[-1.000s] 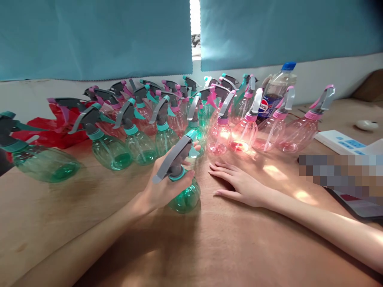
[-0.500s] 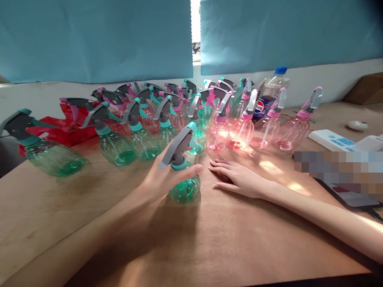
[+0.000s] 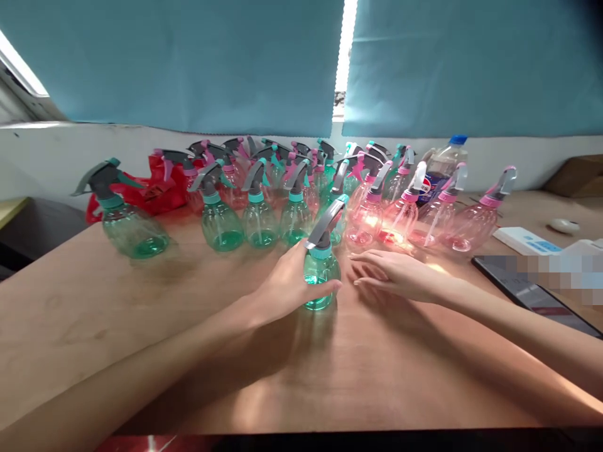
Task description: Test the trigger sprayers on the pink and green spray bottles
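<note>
My left hand [image 3: 289,285] is wrapped round a green spray bottle [image 3: 321,270] with a grey trigger and teal collar, standing upright on the wooden table [image 3: 141,326]. My right hand [image 3: 400,275] hovers just right of that bottle with fingers stretched out and holds nothing. Behind them stand several green spray bottles [image 3: 259,220] and several pink spray bottles [image 3: 424,216] in rows. One green bottle [image 3: 129,223] stands apart at the left.
A cola bottle [image 3: 440,166] with a blue cap stands behind the pink bottles. Red plastic bag [image 3: 155,188] at the back left. A phone [image 3: 522,292], a white device [image 3: 527,240] and a small white object [image 3: 563,225] lie at the right. Blue curtains hang behind.
The view has swung back and left. My left hand still grips the green bottle. My right hand has lifted slightly off the table beside it.
</note>
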Demonstrator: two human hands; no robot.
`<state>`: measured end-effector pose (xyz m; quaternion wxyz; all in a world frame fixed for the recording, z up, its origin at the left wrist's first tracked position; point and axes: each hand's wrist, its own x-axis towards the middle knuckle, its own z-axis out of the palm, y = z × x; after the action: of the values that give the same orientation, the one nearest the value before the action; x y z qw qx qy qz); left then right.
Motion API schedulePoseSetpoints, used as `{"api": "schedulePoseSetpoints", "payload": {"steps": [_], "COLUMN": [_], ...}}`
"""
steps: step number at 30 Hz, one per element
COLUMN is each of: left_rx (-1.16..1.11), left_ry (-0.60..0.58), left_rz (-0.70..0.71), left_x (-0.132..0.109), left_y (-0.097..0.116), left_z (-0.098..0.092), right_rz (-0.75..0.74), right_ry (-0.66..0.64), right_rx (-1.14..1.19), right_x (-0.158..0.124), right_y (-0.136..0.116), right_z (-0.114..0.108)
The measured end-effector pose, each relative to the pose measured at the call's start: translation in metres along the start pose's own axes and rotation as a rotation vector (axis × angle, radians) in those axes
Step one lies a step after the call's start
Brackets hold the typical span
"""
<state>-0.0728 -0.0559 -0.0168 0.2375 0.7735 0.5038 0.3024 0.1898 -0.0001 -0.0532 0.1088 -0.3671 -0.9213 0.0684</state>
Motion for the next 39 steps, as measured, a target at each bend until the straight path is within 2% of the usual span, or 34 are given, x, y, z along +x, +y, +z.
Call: {"api": "schedulePoseSetpoints", "payload": {"steps": [3,6,9,11,15,18,21,25,29,33,39], "left_rx": [0.021,0.044,0.139,0.135,0.225,0.332,0.355,0.368,0.359,0.387,0.378], "left_ry": [0.004,0.05,0.133,0.259,0.39,0.485,0.532,0.516,0.499,0.49,0.502], "left_rz": [-0.048,-0.049,-0.044,-0.056,-0.158,-0.291,-0.331,-0.279,-0.279,-0.262,-0.245], "left_x": [-0.012,-0.033,-0.058,-0.074,-0.096,-0.104,-0.102,-0.089,-0.074,-0.062,-0.051], "left_y": [-0.008,-0.019,-0.035,-0.048,-0.075,-0.094,-0.11,-0.128,-0.14,-0.147,-0.155], "left_z": [-0.015,-0.04,-0.069,-0.087,-0.121,-0.141,-0.155,-0.166,-0.173,-0.178,-0.18], "right_rz": [-0.004,-0.036,-0.086,-0.124,-0.175,-0.163,-0.144,-0.06,0.05,0.155,0.152], "right_ry": [0.031,0.055,0.112,0.186,0.316,0.335,0.323,0.287,0.239,0.104,0.043], "right_rx": [-0.03,-0.002,0.064,0.105,0.121,0.147,0.196,0.247,0.306,0.476,0.542], "right_x": [0.017,0.038,0.067,0.089,0.135,0.162,0.178,0.191,0.203,0.214,0.229], "right_y": [-0.013,-0.03,-0.052,-0.07,-0.107,-0.131,-0.15,-0.162,-0.165,-0.166,-0.171], "right_z": [-0.005,-0.009,-0.011,-0.012,-0.01,-0.005,0.0,0.006,0.008,0.009,0.011]}}
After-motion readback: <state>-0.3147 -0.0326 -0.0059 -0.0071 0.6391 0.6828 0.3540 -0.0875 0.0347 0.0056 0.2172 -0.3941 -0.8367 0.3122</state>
